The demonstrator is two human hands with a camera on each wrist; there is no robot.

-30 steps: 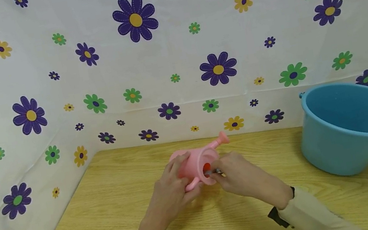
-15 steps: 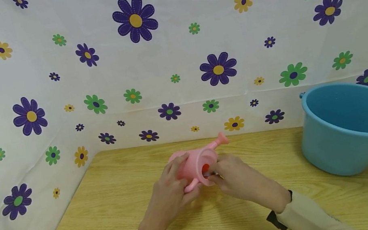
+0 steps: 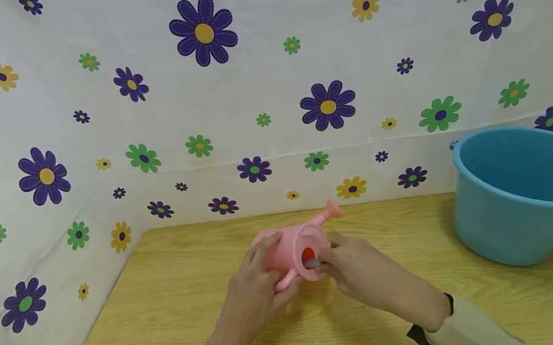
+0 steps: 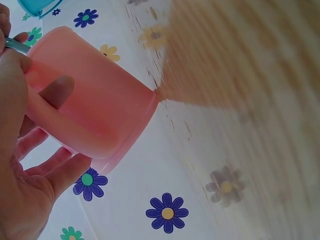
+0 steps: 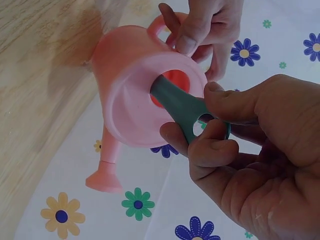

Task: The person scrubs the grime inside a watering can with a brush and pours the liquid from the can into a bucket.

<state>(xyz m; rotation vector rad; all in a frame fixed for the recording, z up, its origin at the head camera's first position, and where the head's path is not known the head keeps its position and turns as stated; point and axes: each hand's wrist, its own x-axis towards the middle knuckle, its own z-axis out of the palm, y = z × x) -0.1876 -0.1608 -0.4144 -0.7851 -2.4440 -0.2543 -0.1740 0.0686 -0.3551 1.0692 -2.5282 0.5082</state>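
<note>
A pink watering can [image 3: 285, 248] lies tipped on its side near the middle of the table, its open top facing right. My left hand [image 3: 249, 288] grips it by the body and handle, a finger passing through the handle loop in the left wrist view. Between thumb and fingers, my right hand [image 3: 369, 273] pinches a flat teal-grey handle with a hole [image 5: 182, 107]. The far end of that handle goes into the round opening in the can's top and is hidden inside. Red shows within the opening. The can's spout [image 5: 106, 175] has a flared rose at its tip.
A large blue bucket [image 3: 515, 235] stands at the right of the wooden table [image 3: 172, 339]. Behind and to the left hangs a white sheet [image 3: 256, 59] printed with flowers. Both wrists wear black straps.
The right hand goes slightly toward the opening, then draws back a little, and more of the teal-grey handle shows at the opening. The can and left hand stay nearly in place.
</note>
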